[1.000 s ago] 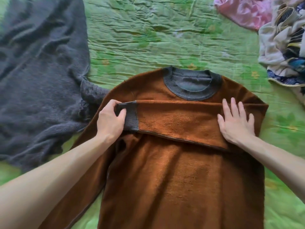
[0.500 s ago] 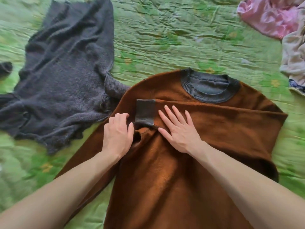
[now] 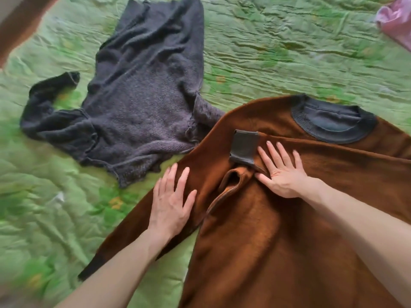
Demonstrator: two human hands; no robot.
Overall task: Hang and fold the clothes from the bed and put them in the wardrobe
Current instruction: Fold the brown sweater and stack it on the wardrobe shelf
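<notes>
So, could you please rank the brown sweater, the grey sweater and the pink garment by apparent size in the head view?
1. brown sweater, nearest the camera
2. grey sweater
3. pink garment, cut off by the frame

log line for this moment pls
stage: folding brown sweater | left hand: flat on unfolded sleeve | right hand: flat on folded-over sleeve beside grey cuff | grey sweater: unfolded

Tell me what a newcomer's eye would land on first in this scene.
First the brown sweater, spread across the lower right of the green bedspread, one sleeve folded across its chest with the grey cuff lying on top. The left hand and the right hand both press flat on it. Upper left lies a rumpled dark grey knit sweater.
</notes>
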